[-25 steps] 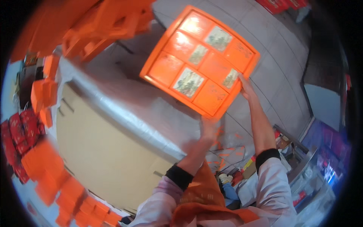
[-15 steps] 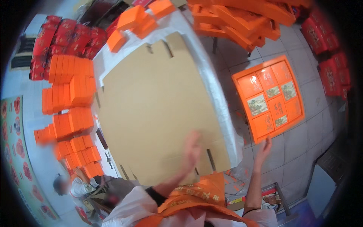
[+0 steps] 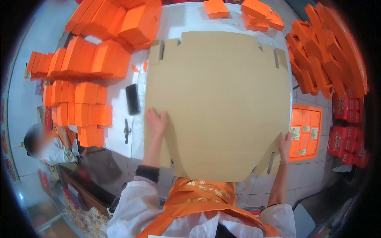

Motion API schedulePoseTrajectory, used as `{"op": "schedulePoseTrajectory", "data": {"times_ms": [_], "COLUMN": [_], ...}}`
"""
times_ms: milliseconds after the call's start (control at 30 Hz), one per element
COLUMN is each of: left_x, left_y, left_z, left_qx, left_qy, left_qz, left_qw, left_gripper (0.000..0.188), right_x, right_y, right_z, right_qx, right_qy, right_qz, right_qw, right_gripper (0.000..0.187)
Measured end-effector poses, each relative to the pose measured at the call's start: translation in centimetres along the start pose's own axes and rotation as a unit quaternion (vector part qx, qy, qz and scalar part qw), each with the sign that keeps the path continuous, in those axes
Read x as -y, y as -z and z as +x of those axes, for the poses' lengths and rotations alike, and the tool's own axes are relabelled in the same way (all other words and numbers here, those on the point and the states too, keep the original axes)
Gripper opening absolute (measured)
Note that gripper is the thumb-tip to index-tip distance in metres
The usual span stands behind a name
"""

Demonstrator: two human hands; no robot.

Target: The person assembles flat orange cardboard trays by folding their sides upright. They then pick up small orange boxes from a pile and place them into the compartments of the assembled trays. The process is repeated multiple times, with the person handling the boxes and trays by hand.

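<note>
A large flat sheet of brown cardboard (image 3: 222,99) with slotted corners lies on the white-covered table in front of me. At its left edge rests my left hand (image 3: 156,122), thumb and fingers spread apart on the board. My right hand (image 3: 285,146) is at the opposite edge, its fingers closed against the rim; the far side of the grip is hidden. Just beyond that hand, lower than the tabletop, an orange tray (image 3: 303,158) holds several orange boxes with picture panels.
Stacked orange boxes (image 3: 109,59) line the left, near a black phone (image 3: 133,99) and a dark tool (image 3: 127,131). More boxes (image 3: 260,16) stand at the far edge. Orange trays (image 3: 313,59) and red packages (image 3: 345,144) are piled right. Another person (image 3: 55,144) is at left.
My view has turned. My left hand has gone from the sheet's near right part to its left edge. My right hand has moved from beside the tray to the sheet's right edge.
</note>
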State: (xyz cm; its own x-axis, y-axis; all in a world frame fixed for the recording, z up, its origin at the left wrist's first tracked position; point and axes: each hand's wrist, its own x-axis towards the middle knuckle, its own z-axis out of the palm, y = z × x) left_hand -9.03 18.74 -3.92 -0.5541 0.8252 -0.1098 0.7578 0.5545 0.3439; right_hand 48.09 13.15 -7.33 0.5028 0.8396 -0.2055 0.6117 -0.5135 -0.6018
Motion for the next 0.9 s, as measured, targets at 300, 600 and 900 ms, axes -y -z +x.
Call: {"op": "schedulePoseTrajectory", "data": {"times_ms": [300, 600, 900], "left_x": [7.6, 2.8, -2.1], "left_y": [-0.5, 9.1, 8.3], "left_z": [3.4, 1.0, -6.7], "left_qx": [0.038, 0.150, 0.183], "left_qy": [0.123, 0.056, -0.194], "left_qz": [-0.176, -0.275, -0.203], "left_qw": [0.976, 0.948, 0.942], "left_gripper": [0.051, 0.032, 0.064], "right_x": [0.7, 1.4, 11.4], "right_y": [3.4, 8.3, 7.4], "right_z": [-0.5, -2.1, -8.5], "right_qx": [0.012, 0.177, 0.193], "right_qy": [-0.017, 0.001, -0.026], "right_qz": [0.104, 0.211, 0.305], "right_qw": [0.994, 0.961, 0.932], "right_gripper": [0.046, 0.028, 0.051]}}
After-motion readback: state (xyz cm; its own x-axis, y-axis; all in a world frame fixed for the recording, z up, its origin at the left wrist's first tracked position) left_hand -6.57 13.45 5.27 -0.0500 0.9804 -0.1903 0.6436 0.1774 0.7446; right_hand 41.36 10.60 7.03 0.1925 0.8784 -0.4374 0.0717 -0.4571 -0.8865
